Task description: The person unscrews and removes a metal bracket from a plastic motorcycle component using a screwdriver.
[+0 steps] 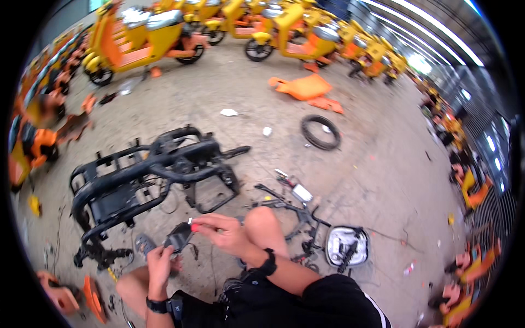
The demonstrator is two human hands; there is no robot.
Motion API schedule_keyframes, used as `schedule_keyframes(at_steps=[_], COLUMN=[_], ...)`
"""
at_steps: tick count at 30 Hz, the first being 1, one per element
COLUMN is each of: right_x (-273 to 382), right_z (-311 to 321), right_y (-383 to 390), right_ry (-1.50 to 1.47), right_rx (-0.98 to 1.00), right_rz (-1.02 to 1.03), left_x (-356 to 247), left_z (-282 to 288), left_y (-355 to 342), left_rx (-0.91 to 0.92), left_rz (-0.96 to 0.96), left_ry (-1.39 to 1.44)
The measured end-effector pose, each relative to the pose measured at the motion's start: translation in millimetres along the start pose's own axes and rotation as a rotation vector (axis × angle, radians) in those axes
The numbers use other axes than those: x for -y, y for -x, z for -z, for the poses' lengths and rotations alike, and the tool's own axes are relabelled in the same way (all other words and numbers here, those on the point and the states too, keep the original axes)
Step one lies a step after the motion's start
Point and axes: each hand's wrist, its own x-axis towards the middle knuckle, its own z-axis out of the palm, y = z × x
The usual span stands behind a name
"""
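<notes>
My left hand (159, 262) is closed round the lower edge of a dark, flat-sided black part (178, 236), whose exact kind I cannot make out. It is held up in front of my knees, tilted. Just above its right side, my right hand (223, 234) pinches a small red piece with a whitish tip (194, 226). Whether the red piece touches the black part cannot be told. Beyond my hands a bare black scooter frame (147, 167) lies on the concrete floor.
To the right lie a white-lined round-cornered housing (339, 247), black brackets (301, 221) and a silver box with wires (301, 192). Farther off are a black tyre (321, 132) and orange panels (306, 87). Yellow scooters (139, 38) stand in rows behind; orange panels (94, 298) lie at lower left.
</notes>
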Motion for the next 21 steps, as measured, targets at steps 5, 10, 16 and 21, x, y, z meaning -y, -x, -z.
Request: schedule_keyframes(at_steps=[5,10,16,21], right_x=[-9.2,-9.9,-0.3,-5.1], right_z=[-13.2,-22.1,-26.3,-29.6], right_y=[2.6,4.9,-0.1,4.8], right_ry=[-0.047,-0.052,-0.072,-0.086], right_rx=[-0.050,-0.054,-0.057,-0.034], right_rz=[0.100,0.195,0.204,0.206], left_x=[8.6,10.5,15.1,13.4], left_z=[5.1,4.8,7.4,7.6], left_y=[-2.0,-3.5,-5.9,-2.0], left_rx=[-0.009,0.005,0.004,0.008], left_rz=[0.019,0.005,0.011,0.031], left_ry=[0.056,0.060,0.101,0.098])
